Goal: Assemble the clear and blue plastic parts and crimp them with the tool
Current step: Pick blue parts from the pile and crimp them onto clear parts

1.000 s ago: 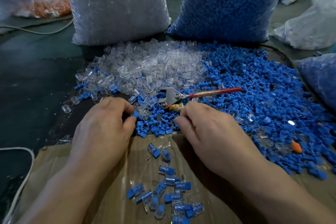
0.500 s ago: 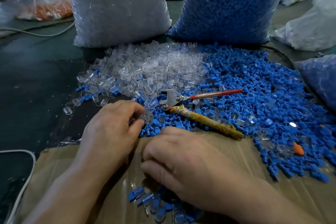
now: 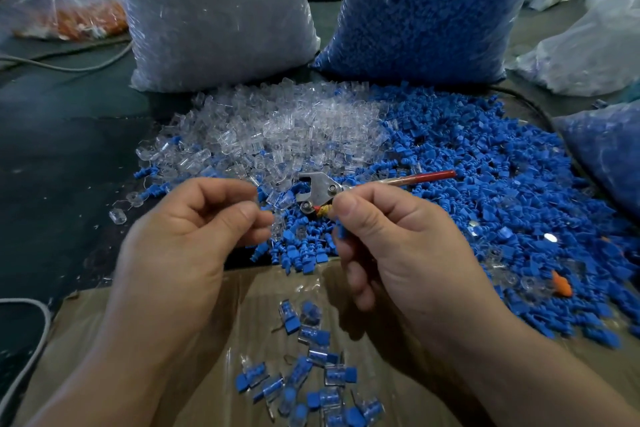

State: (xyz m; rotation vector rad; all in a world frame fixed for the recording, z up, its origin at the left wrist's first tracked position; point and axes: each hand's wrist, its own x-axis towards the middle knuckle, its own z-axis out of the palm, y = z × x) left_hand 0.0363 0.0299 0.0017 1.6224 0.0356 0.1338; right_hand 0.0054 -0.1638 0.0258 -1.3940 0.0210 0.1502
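Left hand [image 3: 187, 239] pinches clear part [image 3: 277, 227]; right hand [image 3: 398, 246] pinches blue part [image 3: 341, 232]; crimp tool [image 3: 320, 189] lies on parts heap [image 3: 485, 184], table [image 3: 69, 149] centre.

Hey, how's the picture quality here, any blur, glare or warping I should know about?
Head view: the left hand and the clear part it pinches are motion-smeared at the fingertips, while the right hand pinching a blue part is sharper; head view: glare streaks the clear bag and the tape on the cardboard, the hands throw soft shadows there, and the wide lens bows the edges.
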